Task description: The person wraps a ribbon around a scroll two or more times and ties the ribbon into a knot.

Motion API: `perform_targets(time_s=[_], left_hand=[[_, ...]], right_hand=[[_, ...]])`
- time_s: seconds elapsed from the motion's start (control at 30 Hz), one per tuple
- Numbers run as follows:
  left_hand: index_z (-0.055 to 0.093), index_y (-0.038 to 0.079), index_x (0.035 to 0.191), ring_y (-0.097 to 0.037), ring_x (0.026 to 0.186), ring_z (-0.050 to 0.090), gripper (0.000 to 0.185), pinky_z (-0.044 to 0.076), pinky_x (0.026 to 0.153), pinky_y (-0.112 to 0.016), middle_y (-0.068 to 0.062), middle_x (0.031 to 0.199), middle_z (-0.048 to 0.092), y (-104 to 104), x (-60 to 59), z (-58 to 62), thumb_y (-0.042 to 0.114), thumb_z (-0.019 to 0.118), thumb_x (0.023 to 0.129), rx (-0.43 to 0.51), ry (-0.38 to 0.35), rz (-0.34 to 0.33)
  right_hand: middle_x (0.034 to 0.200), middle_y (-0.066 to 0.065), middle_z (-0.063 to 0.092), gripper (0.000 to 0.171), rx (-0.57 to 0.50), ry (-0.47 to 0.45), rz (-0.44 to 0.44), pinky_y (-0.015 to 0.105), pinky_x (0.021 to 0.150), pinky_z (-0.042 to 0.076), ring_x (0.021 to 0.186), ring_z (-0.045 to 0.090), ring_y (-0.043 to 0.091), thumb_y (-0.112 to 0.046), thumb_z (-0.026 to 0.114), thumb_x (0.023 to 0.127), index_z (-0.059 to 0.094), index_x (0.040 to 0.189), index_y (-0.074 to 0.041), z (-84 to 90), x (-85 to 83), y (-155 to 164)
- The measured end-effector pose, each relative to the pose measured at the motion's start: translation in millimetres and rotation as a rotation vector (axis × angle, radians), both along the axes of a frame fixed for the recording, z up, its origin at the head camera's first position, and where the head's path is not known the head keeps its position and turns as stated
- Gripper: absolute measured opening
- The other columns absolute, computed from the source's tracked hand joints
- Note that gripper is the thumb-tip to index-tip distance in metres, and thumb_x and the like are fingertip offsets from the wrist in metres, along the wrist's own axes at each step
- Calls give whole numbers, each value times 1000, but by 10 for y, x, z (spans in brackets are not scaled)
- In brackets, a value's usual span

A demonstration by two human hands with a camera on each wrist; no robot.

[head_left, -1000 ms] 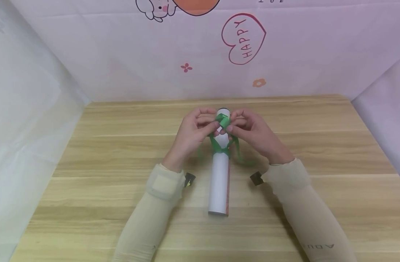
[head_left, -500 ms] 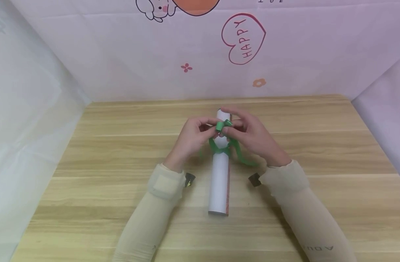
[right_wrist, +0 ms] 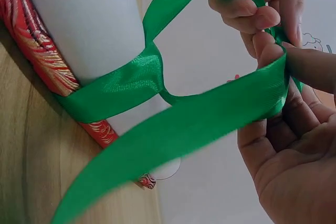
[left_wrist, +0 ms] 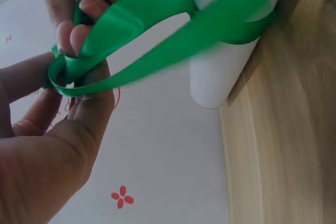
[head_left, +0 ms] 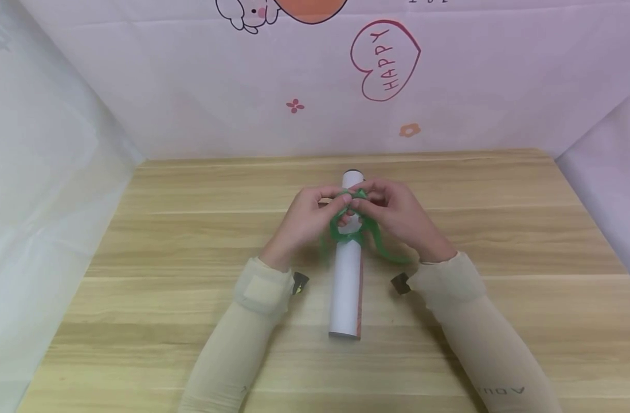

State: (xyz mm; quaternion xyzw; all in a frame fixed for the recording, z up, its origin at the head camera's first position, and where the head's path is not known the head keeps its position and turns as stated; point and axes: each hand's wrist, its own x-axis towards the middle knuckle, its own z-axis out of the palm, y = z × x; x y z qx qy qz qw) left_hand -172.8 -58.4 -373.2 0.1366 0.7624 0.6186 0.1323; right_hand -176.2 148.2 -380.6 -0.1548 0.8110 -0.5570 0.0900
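A white rolled scroll [head_left: 345, 287] with a red patterned edge [right_wrist: 31, 51] lies lengthwise on the wooden table [head_left: 165, 275]. A green ribbon [head_left: 352, 232] is knotted round the roll's far half, its loose tail trailing right [head_left: 392, 255]. My left hand [head_left: 315, 215] and right hand [head_left: 389, 212] meet above the roll, both pinching ribbon loops between thumb and fingers. In the left wrist view the ribbon [left_wrist: 157, 40] runs from the fingers [left_wrist: 79, 40] to the roll [left_wrist: 226, 66]. The right wrist view shows the ribbon [right_wrist: 173, 124] crossed at the roll [right_wrist: 89, 19].
Pink printed sheeting [head_left: 387, 63] with a "HAPPY" heart walls the table at the back and both sides. Bare wood lies left, right and in front of the roll. Both forearms wear beige sleeves [head_left: 242, 332].
The two hands have drawn closer over the roll and dropped a little. The ribbon loops have been worked together, and the loose tail on the right has swung outward.
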Motion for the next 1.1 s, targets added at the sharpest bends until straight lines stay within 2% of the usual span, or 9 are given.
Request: perform_targets(time_s=[0.17, 0.3, 0.37, 0.57, 0.67, 0.8, 0.9, 1.03, 1.1], left_hand=[[72, 1, 124, -13, 81, 72, 27, 59, 81, -25, -13, 110, 74, 8, -9, -13, 20, 59, 109, -16, -25, 44], [72, 2, 124, -19, 100, 73, 28, 60, 91, -30, -14, 119, 74, 24, -19, -12, 21, 58, 110, -83, -18, 130], [72, 1, 124, -19, 101, 73, 28, 60, 90, -29, -15, 120, 74, 31, -24, -14, 20, 58, 110, -87, -26, 155], [66, 0, 129, -12, 69, 70, 27, 61, 71, -23, -16, 116, 72, 45, -12, -19, 18, 59, 109, -34, -38, 171], [61, 2, 132, -14, 65, 69, 28, 61, 66, -23, -15, 117, 68, 54, 3, -30, 15, 61, 107, -30, 18, 183], [63, 2, 122, -18, 62, 67, 21, 57, 61, -22, -12, 120, 65, 61, 22, -45, 11, 66, 104, -64, 123, 208], [73, 2, 113, -17, 83, 68, 14, 59, 69, -23, -10, 122, 67, 59, 26, -51, 9, 70, 100, -124, 210, 217], [80, 3, 110, -21, 112, 66, 15, 62, 87, -29, -11, 121, 73, 49, 23, -49, 6, 72, 98, -179, 280, 177], [81, 3, 111, -22, 112, 68, 16, 62, 88, -30, -11, 120, 75, 46, 20, -43, 6, 71, 99, -188, 284, 145]], right_hand=[[96, 11, 78, 20, -9, -10, -30, 22, 71, 58, 78, 69, 11, -17, 70, 103, 69, 117, -2, 0, 9, -11], [94, 12, 76, 18, -37, -14, -50, 25, 72, 60, 75, 68, 11, -15, 69, 103, 68, 112, 1, -4, 9, -10], [91, 8, 74, 17, -46, -12, -41, 27, 71, 61, 74, 66, 13, -14, 69, 103, 67, 111, 1, -4, 8, -12], [91, 1, 72, 14, -41, 11, -8, 30, 71, 62, 75, 66, 12, -10, 67, 104, 67, 111, 2, 0, 7, -26], [93, 1, 71, 14, -30, 18, -2, 29, 71, 62, 77, 67, 11, -10, 67, 104, 67, 111, 2, 2, 9, -28], [95, 5, 71, 15, -11, 34, 13, 27, 71, 61, 77, 68, 12, -10, 67, 103, 68, 111, 3, 8, 9, -27], [97, 7, 71, 14, 0, 44, 25, 24, 71, 59, 77, 67, 12, -10, 68, 103, 68, 111, 2, 8, 8, -27], [98, 9, 71, 15, 6, 34, 21, 24, 71, 58, 78, 68, 13, -13, 68, 104, 68, 111, 1, 11, 13, -20], [98, 9, 71, 16, 9, 30, 14, 25, 71, 59, 79, 68, 14, -14, 68, 104, 69, 111, 0, 18, 18, -15]])
